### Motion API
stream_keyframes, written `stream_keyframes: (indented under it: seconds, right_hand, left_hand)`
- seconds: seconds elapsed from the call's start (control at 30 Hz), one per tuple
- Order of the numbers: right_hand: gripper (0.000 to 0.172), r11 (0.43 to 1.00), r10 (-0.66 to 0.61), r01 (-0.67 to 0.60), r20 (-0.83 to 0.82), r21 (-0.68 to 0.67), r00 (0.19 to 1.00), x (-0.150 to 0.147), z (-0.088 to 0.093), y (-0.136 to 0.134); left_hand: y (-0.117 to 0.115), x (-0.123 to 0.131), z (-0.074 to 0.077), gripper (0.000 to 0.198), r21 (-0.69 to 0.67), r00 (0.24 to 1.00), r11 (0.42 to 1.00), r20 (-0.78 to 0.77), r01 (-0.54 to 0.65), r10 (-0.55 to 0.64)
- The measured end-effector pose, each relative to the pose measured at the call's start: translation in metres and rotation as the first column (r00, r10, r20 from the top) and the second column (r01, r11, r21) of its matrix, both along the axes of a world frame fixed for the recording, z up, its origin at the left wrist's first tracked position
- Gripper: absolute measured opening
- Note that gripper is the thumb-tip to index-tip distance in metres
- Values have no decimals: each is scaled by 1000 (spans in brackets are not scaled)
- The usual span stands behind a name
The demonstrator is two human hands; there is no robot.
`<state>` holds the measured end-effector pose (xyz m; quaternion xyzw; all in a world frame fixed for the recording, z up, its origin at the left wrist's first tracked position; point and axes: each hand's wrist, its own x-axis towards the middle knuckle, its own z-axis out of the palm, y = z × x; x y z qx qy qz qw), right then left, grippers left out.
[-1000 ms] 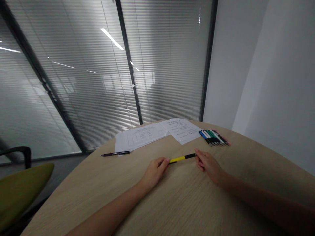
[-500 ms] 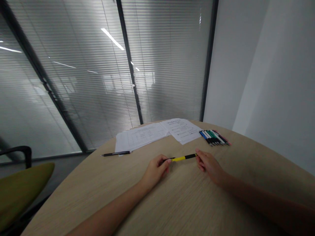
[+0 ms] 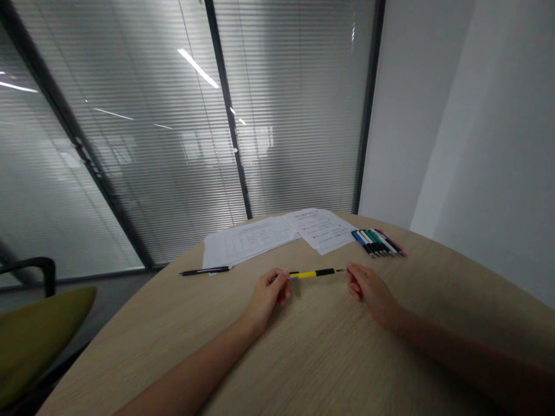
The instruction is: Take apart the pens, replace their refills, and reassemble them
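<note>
Held level above the table is a pen (image 3: 309, 275) with a yellow barrel and a black grip. My left hand (image 3: 269, 292) is closed on its left end, covering that end. A thin dark refill (image 3: 340, 270) sticks out of the grip end, reaching my right hand (image 3: 368, 287). The thumb and forefinger of that hand pinch the refill's tip, and its other fingers are curled in. A small gap separates the right fingertips from the grip.
A black pen (image 3: 204, 271) lies at the left by printed sheets (image 3: 254, 237). Several blue, white, green and dark pens (image 3: 378, 243) lie side by side at the right. The table (image 3: 303, 358) has a curved edge; a green chair (image 3: 43, 329) stands left.
My left hand has moved left with the pen, away from my nearly still right hand. A length of thin refill now shows between the grip and the right fingertips.
</note>
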<state>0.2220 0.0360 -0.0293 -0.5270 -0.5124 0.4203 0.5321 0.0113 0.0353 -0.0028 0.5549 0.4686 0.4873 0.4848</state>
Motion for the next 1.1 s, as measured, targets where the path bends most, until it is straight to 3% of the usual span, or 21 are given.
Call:
stream_keyframes:
  seconds: [0.2, 0.37, 0.47, 0.53, 0.63, 0.7, 0.77, 0.93, 1.1]
  right_hand:
    - [28, 998, -35, 34, 24, 47, 999, 4, -5, 6]
    - [22, 996, -44, 25, 232, 82, 972, 6, -7, 9]
    - [18, 995, -21, -21, 403, 100, 915, 6, -2, 8]
    - [15, 986, -6, -92, 585, 138, 811, 6, 4, 5]
    - [14, 952, -7, -256, 851, 166, 524, 7, 15, -2]
    - [16, 939, 16, -328, 942, 100, 334, 8, 24, -8]
    - [16, 939, 73, -345, 978, -2, 193, 10, 33, -12]
    - [21, 949, 123, -295, 992, -114, 12, 19, 49, -14]
    - [23, 955, 138, -259, 990, -142, -35, 26, 47, -7]
  left_hand:
    - [3, -2, 0, 32, -13, 995, 998, 82, -62, 63]
    - [7, -5, -1, 32, -7, 987, 996, 134, -89, 89]
    - [9, -6, -2, 32, -9, 985, 996, 148, -88, 88]
    - [9, -6, -2, 31, -13, 984, 996, 155, -85, 86]
    - [8, -5, -1, 32, -18, 983, 996, 160, -86, 88]
    - [7, -5, -1, 32, -21, 983, 996, 160, -87, 89]
    - [7, -5, -1, 31, -26, 984, 996, 158, -83, 86]
    - [7, -5, -1, 30, -27, 985, 997, 153, -77, 80]
    - [5, -4, 0, 29, -26, 986, 997, 144, -76, 79]
